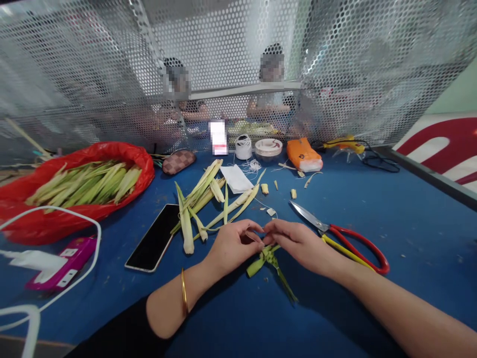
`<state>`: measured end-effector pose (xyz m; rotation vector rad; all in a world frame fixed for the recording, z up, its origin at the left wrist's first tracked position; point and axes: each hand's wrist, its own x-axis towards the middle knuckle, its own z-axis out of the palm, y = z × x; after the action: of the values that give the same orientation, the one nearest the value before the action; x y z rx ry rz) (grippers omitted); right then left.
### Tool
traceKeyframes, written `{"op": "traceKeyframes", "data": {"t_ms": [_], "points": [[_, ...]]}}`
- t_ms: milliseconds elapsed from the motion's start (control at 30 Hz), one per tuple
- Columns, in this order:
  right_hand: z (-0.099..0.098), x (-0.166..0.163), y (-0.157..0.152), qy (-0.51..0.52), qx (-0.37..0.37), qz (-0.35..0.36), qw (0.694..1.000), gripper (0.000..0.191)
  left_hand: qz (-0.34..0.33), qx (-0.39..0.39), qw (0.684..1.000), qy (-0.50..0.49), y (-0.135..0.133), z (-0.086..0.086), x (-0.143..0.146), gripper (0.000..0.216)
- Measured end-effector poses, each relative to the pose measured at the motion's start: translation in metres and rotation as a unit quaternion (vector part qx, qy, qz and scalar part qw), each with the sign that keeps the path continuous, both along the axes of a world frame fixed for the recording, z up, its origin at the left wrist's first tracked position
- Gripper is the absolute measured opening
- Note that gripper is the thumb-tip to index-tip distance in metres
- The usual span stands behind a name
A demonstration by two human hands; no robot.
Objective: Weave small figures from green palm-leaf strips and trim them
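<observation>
My left hand and my right hand meet at the middle of the blue table, fingertips pinched together. Both are closed on a small folded piece of green leaf strips, whose loose ends trail down toward me. A thin white thread seems to run between the fingertips. A gold bangle sits on my left wrist. Loose green and pale leaf strips lie just beyond my left hand. Scissors with red and yellow handles lie shut right beside my right hand.
A red bag of green leaves sits at far left. A dark phone, a pink power bank with white cable, a thread spool, an orange pack and a glue gun lie around. Two people sit behind the mesh screen.
</observation>
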<state>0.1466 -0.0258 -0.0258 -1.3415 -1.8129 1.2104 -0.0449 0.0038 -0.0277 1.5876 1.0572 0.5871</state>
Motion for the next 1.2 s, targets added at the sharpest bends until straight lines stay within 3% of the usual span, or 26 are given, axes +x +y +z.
{"op": "traceKeyframes", "data": {"t_ms": [133,300,500,800,1000,1100,1200], "points": [[-0.004,-0.007,-0.005,-0.028,0.028,-0.031,0.999,0.019,0.018,0.186,0.976,0.110,-0.005,0.002,0.001,0.026],[-0.008,-0.013,-0.011,-0.024,0.045,-0.030,0.998,0.022,0.003,0.387,0.890,0.240,-0.014,0.000,0.000,0.018],[-0.012,-0.014,-0.006,0.046,0.046,-0.060,0.996,0.022,-0.014,0.520,0.830,0.204,-0.015,-0.011,-0.004,0.018],[-0.011,-0.013,-0.004,-0.014,0.097,-0.088,0.991,0.016,-0.023,0.525,0.832,0.179,-0.012,-0.011,-0.004,0.015],[-0.010,-0.012,-0.003,0.078,-0.008,-0.103,0.992,0.020,-0.018,0.492,0.850,0.185,-0.013,-0.013,-0.006,0.015],[-0.008,-0.013,-0.004,0.042,0.023,-0.069,0.996,0.027,-0.014,0.479,0.858,0.183,-0.014,-0.010,-0.006,0.015],[-0.008,-0.013,-0.005,-0.007,0.079,-0.048,0.996,0.017,-0.013,0.462,0.865,0.196,-0.015,-0.008,-0.006,0.014]]}}
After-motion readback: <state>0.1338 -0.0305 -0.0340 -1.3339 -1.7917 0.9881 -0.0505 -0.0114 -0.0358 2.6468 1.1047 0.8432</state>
